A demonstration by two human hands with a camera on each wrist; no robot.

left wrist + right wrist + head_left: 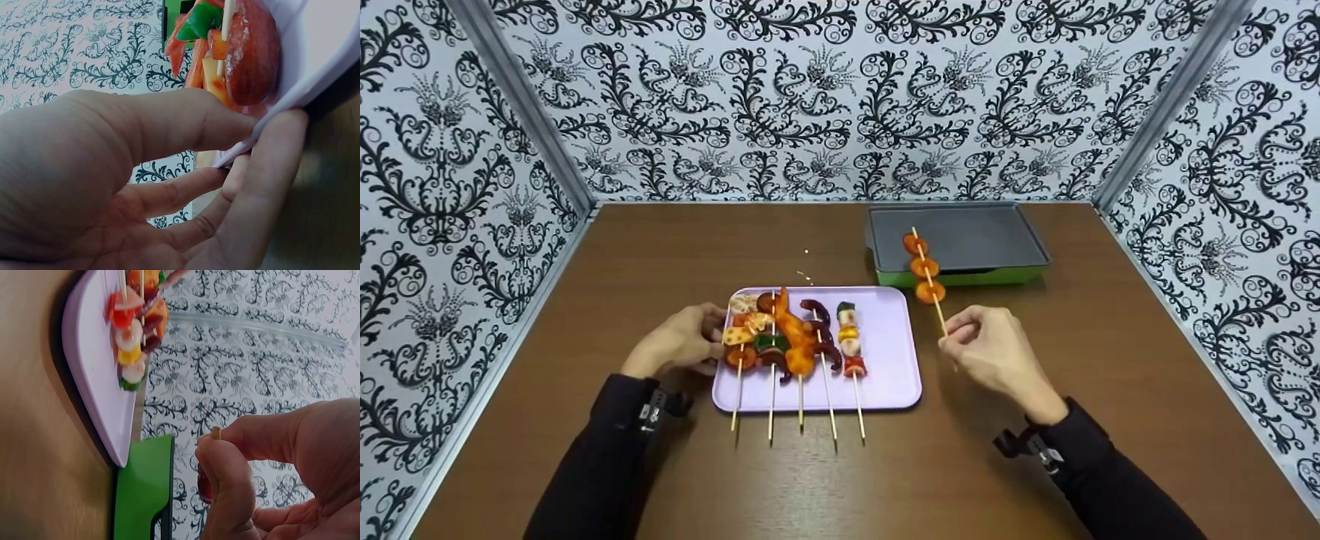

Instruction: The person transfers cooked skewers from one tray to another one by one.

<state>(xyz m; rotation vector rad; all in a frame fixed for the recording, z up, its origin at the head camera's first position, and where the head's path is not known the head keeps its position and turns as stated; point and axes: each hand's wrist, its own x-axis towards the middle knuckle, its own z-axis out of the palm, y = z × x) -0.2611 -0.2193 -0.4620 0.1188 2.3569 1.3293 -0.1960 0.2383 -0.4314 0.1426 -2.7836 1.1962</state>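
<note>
My right hand (994, 349) pinches the bare stick end of a skewer (930, 291) that carries three round orange-red slices. Its upper part overlaps the near left corner of the grill (960, 236) in the head view. In the right wrist view the stick's end pokes out between thumb and forefinger. My left hand (682, 341) grips the left rim of a lilac tray (892, 360), thumb above and fingers beneath, as the left wrist view shows. Several loaded skewers lie side by side on the tray, among them a mixed one (849, 341) on the right and dark curled pieces (821, 334).
The grill has a flat grey plate and a green base (143, 489), standing at the back right behind the tray. Stick ends overhang the tray's front edge. Patterned walls (780, 97) enclose the brown table (810, 480) at the back and sides.
</note>
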